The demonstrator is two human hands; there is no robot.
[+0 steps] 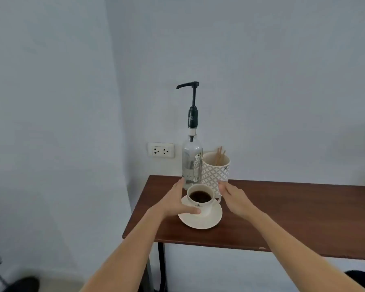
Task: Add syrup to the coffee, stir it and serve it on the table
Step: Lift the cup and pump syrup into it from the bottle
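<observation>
Reaching forward from the left, my left hand (175, 202) curls around the near left side of the white ceramic coffee cup (200, 202), thumb laid along its front wall and fingers spread up behind its far left side, where I cannot tell if they touch. That cup, full of dark coffee, stands on a round white saucer (200, 218) near the left end of the dark brown wooden surface (293, 218). On the grey wall, to the left and behind, sits a white double power socket (161, 150). Just behind the cup rises the tall clear glass syrup bottle (191, 165) with a dark green collar and a black pump head (188, 84) whose spout points left. Touching or nearly touching the bottle's right side stands a white paper cup with a grey lattice pattern (215, 171), holding thin wooden stir sticks (220, 154). My right hand (235, 198) hangs open just right of the coffee cup, fingers loosely extended beside its handle and in front of the patterned cup, gripping nothing.
</observation>
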